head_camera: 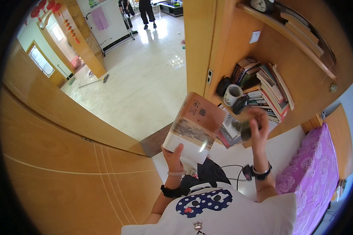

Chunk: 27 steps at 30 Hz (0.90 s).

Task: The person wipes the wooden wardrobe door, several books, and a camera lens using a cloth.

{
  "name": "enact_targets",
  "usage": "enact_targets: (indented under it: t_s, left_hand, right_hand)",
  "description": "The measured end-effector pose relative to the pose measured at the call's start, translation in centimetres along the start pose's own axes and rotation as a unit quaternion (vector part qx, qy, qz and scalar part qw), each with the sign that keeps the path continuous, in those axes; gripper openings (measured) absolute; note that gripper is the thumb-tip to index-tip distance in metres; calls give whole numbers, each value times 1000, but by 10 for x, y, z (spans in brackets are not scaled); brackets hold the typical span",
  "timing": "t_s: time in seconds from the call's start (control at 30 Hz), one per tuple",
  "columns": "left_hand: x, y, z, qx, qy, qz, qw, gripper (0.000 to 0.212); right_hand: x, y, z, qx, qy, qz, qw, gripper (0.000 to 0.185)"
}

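A book [195, 124] with a brown, patterned and white cover is in my left hand [174, 157], the thumb lying on its white lower part. My right hand [258, 124] is raised over the shelf's front edge, its fingers curled at a dark greenish object [244, 129] that is blurred. Under that object lie some flat books or magazines [230, 133]. Behind my right hand, the wooden shelf carries a pale patterned cup [232, 94], a black object [240, 105] beside it, and a leaning stack of books [270, 88].
A wooden door [76, 176] stands at my left and a door frame [200, 44] ahead. An upper shelf [294, 41] juts out above the books. At the right is a bed with a purple cover [309, 164]. A mop [106, 78] lies on the far floor; another person [147, 13] stands beyond.
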<state>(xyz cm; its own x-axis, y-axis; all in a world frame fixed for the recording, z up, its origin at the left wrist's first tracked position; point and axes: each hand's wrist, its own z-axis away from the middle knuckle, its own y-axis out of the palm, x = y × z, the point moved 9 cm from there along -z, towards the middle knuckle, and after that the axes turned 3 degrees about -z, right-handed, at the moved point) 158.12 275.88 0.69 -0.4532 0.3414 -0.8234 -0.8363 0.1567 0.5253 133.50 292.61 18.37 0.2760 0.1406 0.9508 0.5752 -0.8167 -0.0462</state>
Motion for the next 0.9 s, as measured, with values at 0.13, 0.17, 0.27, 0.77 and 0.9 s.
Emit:
enact_targets:
  t_s: [0.13,0.17,0.27,0.77,0.9]
  left_hand:
    - [-10,7,-24,34,6,-20,999,47]
    - [-16,13,-31,46,26,-30,998,48]
    - [-24,15,-59,35,30,-33,998,51]
    - [-95,15,-191,78,230,-349,905,68]
    - [-91,10,-225,139,212,-368,895,59]
  right_hand:
    - [50,104,-65,36,-276,172,945,34]
    - [26,139,-78,87,-252,176,947,36]
    - [-16,224,-76,223,-308,281,881,34]
    - [-116,310,-215,271,-149,235,922,17]
    - [-29,385,-102,342,-313,108,879,22]
